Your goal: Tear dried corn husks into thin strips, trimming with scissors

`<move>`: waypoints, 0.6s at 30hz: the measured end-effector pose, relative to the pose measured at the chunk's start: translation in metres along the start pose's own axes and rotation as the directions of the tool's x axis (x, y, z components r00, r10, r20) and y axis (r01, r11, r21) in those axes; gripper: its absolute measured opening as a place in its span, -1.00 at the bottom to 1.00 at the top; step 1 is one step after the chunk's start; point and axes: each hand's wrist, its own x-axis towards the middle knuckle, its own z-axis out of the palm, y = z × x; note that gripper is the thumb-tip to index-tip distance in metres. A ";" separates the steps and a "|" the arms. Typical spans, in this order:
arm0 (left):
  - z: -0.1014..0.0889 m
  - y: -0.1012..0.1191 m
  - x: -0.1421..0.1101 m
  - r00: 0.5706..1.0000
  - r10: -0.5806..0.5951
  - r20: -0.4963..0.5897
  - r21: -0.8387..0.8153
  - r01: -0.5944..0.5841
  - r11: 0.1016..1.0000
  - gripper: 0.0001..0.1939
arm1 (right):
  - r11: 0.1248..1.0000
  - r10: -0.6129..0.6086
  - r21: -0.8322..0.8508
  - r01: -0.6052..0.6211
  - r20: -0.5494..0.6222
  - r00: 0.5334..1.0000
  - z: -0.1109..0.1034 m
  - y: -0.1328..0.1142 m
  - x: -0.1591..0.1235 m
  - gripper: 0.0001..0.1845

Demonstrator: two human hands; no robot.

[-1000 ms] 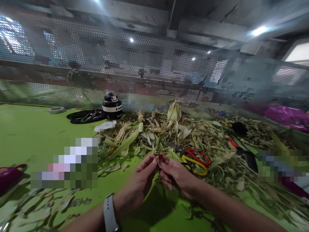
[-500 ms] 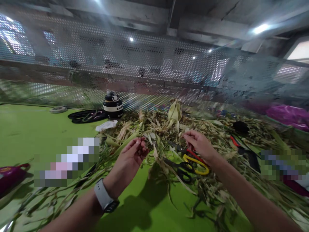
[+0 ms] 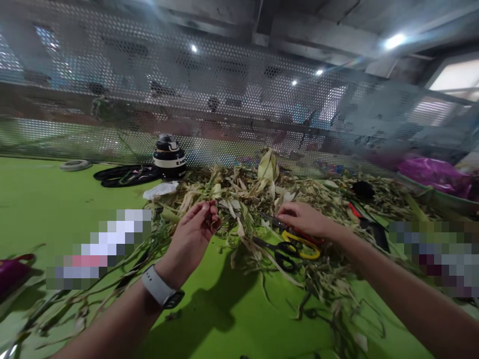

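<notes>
My left hand (image 3: 196, 234), with a pale watch (image 3: 159, 289) on its wrist, is raised in front of the dry husk pile (image 3: 239, 187). Its thumb and fingertips are pinched together; anything between them is too small to make out. My right hand (image 3: 305, 219) is low over the pile, palm down and fingers bent together. Red-handled scissors (image 3: 318, 240) are partly under this hand, and its fingertips hide whatever they touch. Scissors with yellow handles (image 3: 309, 254) and a black-handled pair (image 3: 286, 259) lie just below it.
A black bottle (image 3: 169, 159) stands behind the pile, near a black pouch (image 3: 125, 175) and white tissue (image 3: 160, 190). A perforated screen (image 3: 232, 104) rises behind the green table (image 3: 224, 329). Purple plastic (image 3: 434, 177) sits at far right. Loose leaf strips lie left and right.
My hands were together over a small plant piece, then parted. The black-handled scissors came into full view. My right hand went right to the scissors, then lowered over them; the left moved left.
</notes>
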 end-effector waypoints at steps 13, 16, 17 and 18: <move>-0.002 0.000 0.004 0.998 0.020 -0.056 -0.017 -0.021 1.000 -0.94 | 0.977 -0.139 -0.131 0.166 0.196 0.971 0.025 -0.016 -0.032 -0.80; -0.005 -0.004 0.004 0.998 0.020 -0.051 0.000 -0.020 1.000 -0.93 | 0.986 -0.114 -0.098 0.137 0.210 0.971 0.047 -0.022 -0.038 -0.75; -0.006 -0.005 0.004 0.998 0.019 -0.052 0.006 -0.018 1.000 -0.93 | 0.990 -0.082 -0.098 0.103 0.197 0.977 0.054 -0.023 -0.040 -0.70; -0.006 -0.006 0.004 0.998 0.017 -0.054 0.011 -0.016 1.000 -0.92 | 0.992 -0.056 -0.102 0.075 0.179 0.982 0.060 -0.024 -0.041 -0.66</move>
